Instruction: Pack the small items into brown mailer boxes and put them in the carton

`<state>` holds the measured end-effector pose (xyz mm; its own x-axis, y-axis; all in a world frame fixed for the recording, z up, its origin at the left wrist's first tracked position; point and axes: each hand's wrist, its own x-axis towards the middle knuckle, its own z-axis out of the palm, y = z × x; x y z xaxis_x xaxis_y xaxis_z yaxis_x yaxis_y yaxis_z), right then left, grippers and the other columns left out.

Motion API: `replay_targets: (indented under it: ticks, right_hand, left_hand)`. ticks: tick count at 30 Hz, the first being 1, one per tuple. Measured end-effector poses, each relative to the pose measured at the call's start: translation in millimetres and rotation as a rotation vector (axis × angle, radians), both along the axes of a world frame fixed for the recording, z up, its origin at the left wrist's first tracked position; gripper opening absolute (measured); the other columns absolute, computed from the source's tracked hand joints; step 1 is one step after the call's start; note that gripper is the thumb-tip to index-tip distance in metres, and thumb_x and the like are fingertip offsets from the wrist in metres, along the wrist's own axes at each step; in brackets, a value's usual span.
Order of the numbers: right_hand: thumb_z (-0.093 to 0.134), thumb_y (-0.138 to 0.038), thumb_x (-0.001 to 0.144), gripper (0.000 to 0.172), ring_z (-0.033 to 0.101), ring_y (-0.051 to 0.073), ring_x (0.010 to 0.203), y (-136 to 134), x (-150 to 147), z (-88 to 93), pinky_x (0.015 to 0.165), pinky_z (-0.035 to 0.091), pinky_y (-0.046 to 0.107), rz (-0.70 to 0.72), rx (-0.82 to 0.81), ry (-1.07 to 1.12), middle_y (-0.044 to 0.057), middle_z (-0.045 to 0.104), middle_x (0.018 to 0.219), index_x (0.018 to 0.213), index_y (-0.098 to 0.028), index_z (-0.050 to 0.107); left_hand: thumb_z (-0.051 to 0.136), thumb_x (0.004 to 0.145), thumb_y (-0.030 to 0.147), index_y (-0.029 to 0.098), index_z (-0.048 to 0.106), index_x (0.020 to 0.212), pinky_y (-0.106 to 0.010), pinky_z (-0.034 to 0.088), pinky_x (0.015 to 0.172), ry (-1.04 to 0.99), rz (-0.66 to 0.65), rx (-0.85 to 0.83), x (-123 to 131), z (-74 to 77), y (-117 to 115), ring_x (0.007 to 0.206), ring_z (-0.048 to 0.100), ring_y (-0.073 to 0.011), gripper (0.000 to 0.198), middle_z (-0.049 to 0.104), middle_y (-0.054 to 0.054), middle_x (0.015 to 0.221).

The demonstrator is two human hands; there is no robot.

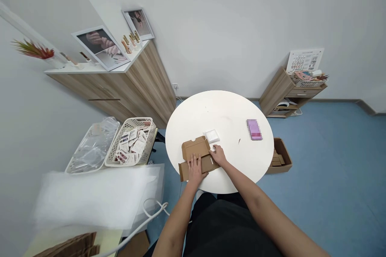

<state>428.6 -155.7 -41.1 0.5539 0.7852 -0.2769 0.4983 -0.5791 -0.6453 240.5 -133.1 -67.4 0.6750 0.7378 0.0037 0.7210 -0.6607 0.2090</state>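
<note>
Cardboard mailer box [195, 148] may spring back if you release: your left hand [195, 170] presses flat, fingers spread; your right hand [218, 155] rests curved on its edge, near white packet [212, 136].

Round white table [221, 114]: unfolded kraft cardboard mailer [194, 148] at near edge, small white packet [212, 136] just beyond it, touching its flap; pink package [254, 129], blurred, well to the right. Blue floor [328, 168]: open cardboard box [280, 156] just beside table, cardboard pieces inside. Wood-sided cabinet [144, 84], white top: two framed photos [101, 48], small wooden-handled items [131, 41].
</note>
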Motion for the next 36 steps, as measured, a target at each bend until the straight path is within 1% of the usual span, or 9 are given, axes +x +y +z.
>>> replay_targets:
  ticks: [2,6,8,14,17,21,26,31,36]
  right_hand:
    - [0.045,-0.041,0.091,0.043,0.059,0.023,0.108,-13,2,-4.7,0.085,0.045,0.029,-0.099,0.014,0.041,0.015,0.062,0.12,0.122,-0.014,0.057]
    - [0.025,-0.038,0.096,0.046,0.064,0.022,0.088,-38,6,-15.3,0.071,0.045,0.029,-0.165,-0.071,0.176,0.011,0.07,0.097,0.095,-0.019,0.066]
    - [0.024,-0.034,0.095,0.046,0.064,0.021,0.084,-46,6,-18.7,0.068,0.044,0.028,-0.154,-0.093,0.204,0.009,0.071,0.09,0.084,-0.02,0.067]
    - [0.031,-0.036,0.092,0.042,0.062,0.019,0.077,-54,2,-16.5,0.064,0.04,0.025,-0.119,-0.1,0.24,0.007,0.071,0.083,0.071,-0.019,0.063]
    - [0.036,-0.037,0.091,0.036,0.063,0.018,0.08,-55,-2,-14.3,0.065,0.041,0.024,-0.104,-0.094,0.266,0.006,0.071,0.086,0.074,-0.019,0.063]
    - [0.041,-0.041,0.091,0.031,0.064,0.017,0.083,-57,-9,-14.0,0.068,0.043,0.023,-0.098,-0.087,0.312,0.006,0.071,0.092,0.084,-0.019,0.061]
    - [0.048,-0.042,0.09,0.024,0.064,0.017,0.087,-52,-25,-9.7,0.071,0.043,0.024,0.011,-0.133,0.255,0.006,0.07,0.096,0.09,-0.019,0.056]
    - [0.053,-0.048,0.086,0.036,0.065,0.024,0.097,-37,-35,6.3,0.071,0.043,0.028,0.127,-0.312,0.048,0.012,0.067,0.11,0.103,-0.017,0.055]
    - [0.05,-0.048,0.088,0.044,0.064,0.029,0.108,-22,-34,16.1,0.079,0.047,0.035,0.217,-0.466,-0.018,0.016,0.066,0.118,0.117,-0.015,0.053]
  left_hand:
    - [0.073,0.069,0.049,0.015,0.02,0.152,-0.061,0.018,0.114,-0.004,0.015,-0.002,0,-2.8,-1,0.145,0.019,-0.0402,0.104,0.023,-0.024,0.156]
    - [0.074,0.067,0.047,0.015,0.017,0.152,-0.061,0.017,0.114,-0.008,0.018,-0.005,1,-7.2,-1,0.146,0.016,-0.04,0.107,0.02,-0.024,0.157]
    - [0.077,0.065,0.045,0.013,0.018,0.152,-0.061,0.016,0.114,0.002,0.022,-0.015,2,-8.0,-1,0.146,0.016,-0.0404,0.109,0.02,-0.025,0.157]
    - [0.08,0.06,0.043,0.012,0.02,0.152,-0.061,0.014,0.116,0.011,0.046,-0.05,4,-7.4,-1,0.146,0.014,-0.0413,0.114,0.019,-0.026,0.157]
    - [0.082,0.055,0.044,0.012,0.02,0.151,-0.061,0.014,0.115,0.017,0.046,-0.045,4,-8.7,0,0.145,0.015,-0.0419,0.119,0.019,-0.027,0.157]
    - [0.078,0.056,0.055,0.014,0.021,0.151,-0.062,0.014,0.114,-0.011,0.041,-0.017,3,-11.6,1,0.145,0.016,-0.0426,0.119,0.018,-0.025,0.157]
    - [0.077,0.056,0.059,0.017,0.021,0.151,-0.063,0.011,0.114,-0.001,0.047,-0.036,6,-8.5,-1,0.145,0.014,-0.0437,0.118,0.019,-0.021,0.158]
    - [0.078,0.057,0.057,0.018,0.019,0.153,-0.059,0.006,0.117,0.097,0.086,-0.094,9,3.2,-4,0.147,0.007,-0.0396,0.119,0.02,-0.018,0.159]
    - [0.079,0.058,0.055,0.02,0.016,0.154,-0.059,0.002,0.117,0.114,0.082,-0.118,11,11.9,-4,0.147,0.005,-0.0395,0.12,0.017,-0.017,0.16]
